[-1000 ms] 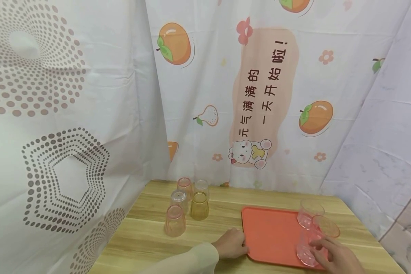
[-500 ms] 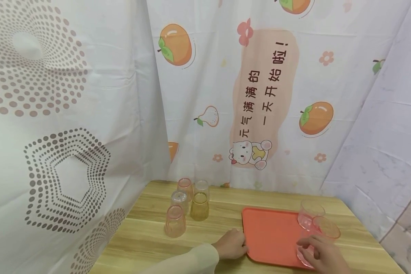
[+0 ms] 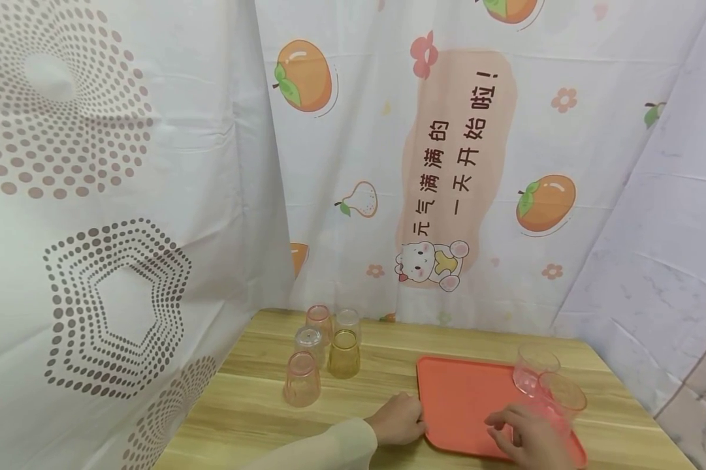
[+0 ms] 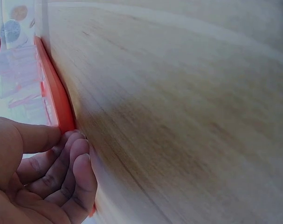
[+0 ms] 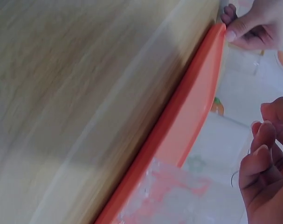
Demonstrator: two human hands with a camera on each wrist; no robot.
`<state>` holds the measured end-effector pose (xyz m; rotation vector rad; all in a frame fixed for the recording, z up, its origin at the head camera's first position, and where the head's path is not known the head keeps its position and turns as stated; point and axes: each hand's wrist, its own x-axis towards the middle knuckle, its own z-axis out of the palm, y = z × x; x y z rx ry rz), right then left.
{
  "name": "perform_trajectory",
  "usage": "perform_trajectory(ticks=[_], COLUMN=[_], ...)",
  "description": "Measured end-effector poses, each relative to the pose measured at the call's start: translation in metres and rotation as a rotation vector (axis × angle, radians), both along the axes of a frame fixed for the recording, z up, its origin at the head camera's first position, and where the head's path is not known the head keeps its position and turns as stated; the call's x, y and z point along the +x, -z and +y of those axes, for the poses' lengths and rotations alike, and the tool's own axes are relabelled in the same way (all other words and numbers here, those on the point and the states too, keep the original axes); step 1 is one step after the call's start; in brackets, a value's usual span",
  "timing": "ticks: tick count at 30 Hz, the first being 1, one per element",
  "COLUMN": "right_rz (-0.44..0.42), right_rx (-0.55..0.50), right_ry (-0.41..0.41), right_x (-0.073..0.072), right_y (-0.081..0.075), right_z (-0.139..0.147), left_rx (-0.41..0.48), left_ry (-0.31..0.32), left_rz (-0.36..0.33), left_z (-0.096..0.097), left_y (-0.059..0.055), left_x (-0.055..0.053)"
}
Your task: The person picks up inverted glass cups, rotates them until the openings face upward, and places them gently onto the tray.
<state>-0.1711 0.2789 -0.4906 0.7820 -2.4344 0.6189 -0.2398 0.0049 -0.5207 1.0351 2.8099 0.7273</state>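
My left hand point(image 3: 395, 419) pinches the left edge of an orange-red tray point(image 3: 458, 405); in the left wrist view, its thumb and fingertips are at the tray rim point(image 4: 55, 88). Over the tray's front part hovers my right hand point(image 3: 526, 434), fingers loosely bent, with nothing visible in them. On the tray's right side stand a clear cup point(image 3: 536, 369) and a cup with a pinkish-orange rim point(image 3: 562, 393), mouths up. A further clear cup is mostly hidden behind my right hand; in the right wrist view, a transparent cup point(image 5: 164, 196) shows below that hand.
Several upside-down cups stand at the table's left: a peach cup point(image 3: 302, 380), an amber cup point(image 3: 343, 356), a clear cup point(image 3: 309, 346), a pink cup point(image 3: 319, 320) and another clear one. A patterned curtain point(image 3: 353, 261) hangs behind the wooden table point(image 3: 364, 388).
My right hand has moved left from the front-right cup to over the tray's front middle. My left hand stays at the tray's left edge.
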Motion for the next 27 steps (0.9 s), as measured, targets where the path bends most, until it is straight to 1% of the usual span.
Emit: perform_trajectory(ticks=[5,8,13,16,20,22,27], right_rz=[-0.144,-0.183,-0.195,-0.190,-0.137,-0.125,-0.188], right_rx=[0.013,0.017,0.006,0.002,-0.005,-0.004,0.016], right_ry=[-0.026,-0.048,-0.093,-0.116,-0.140,-0.147,-0.165], right_x=[-0.001,-0.003,-0.008,-0.012,-0.015,-0.016,-0.018], right_y=[0.004,0.009,0.020,0.027,0.034,0.037,0.039], right_z=[-0.011,-0.017,-0.026,-0.030,-0.037,-0.040,-0.046], left_rx=[0.007,0.001,0.000,-0.003,-0.009,-0.008,-0.006], left_ry=[0.011,0.016,0.019,0.021,0.024,0.027,0.026], left_rz=[-0.007,-0.007,-0.005,0.010,0.026,0.028,0.027], left_z=[-0.001,-0.002,-0.002,-0.002,-0.001,-0.001,-0.002], left_y=[0.000,-0.001,-0.001,0.001,0.002,0.003,0.003], left_x=[0.000,0.000,-0.001,-0.001,-0.002,-0.002,-0.003])
